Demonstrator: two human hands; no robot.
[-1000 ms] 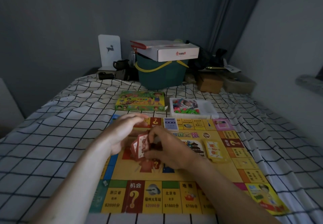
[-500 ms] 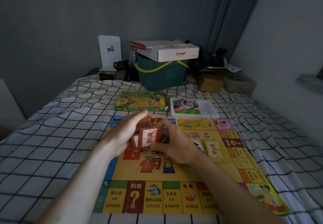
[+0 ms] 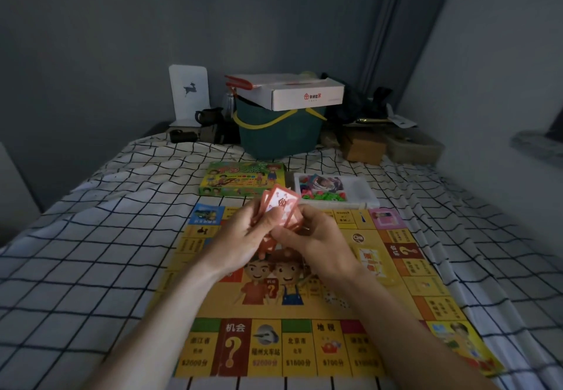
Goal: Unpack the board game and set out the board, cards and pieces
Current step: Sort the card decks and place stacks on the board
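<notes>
Cards (image 3: 278, 207): small red-backed stack, held over the far half of the board, fanned a little, top card tilted up and away toward the tray.
Left hand (image 3: 243, 237): grip closed round the stack from the left, thumb lying across the card faces, fingers behind.
Right hand (image 3: 310, 237): grip pinching the stack's near right corner, fingers curled; touching the left hand at the cards.
Key relation: stack directly between both grips, long axis running from near-left to far-right; both hands equally close, neither needing to reach.
Board (image 3: 304, 347): unfolded flat on the bed, straight below the hands, printed centre partly showing between the forearms.
Yellow cards (image 3: 371, 263): already lying on the board, just right of the right wrist.
Likely spot for the red stack: probably a bare patch of the board's centre, left of the yellow cards; only a short drop needed.
Box (image 3: 242, 179): green, lying just beyond the board's far edge, left of the tray.
Tray (image 3: 367, 190): white, just beyond the board's far-right edge, coloured pieces inside, not yet set out.
Bed (image 3: 91, 237): checked sheet under the board.
Bucket (image 3: 277, 133): well beyond the board, at the bed's far end, carton on top.
In the way: nothing between stack and board; loose fan apt to slip if either grip slackens early.
</notes>
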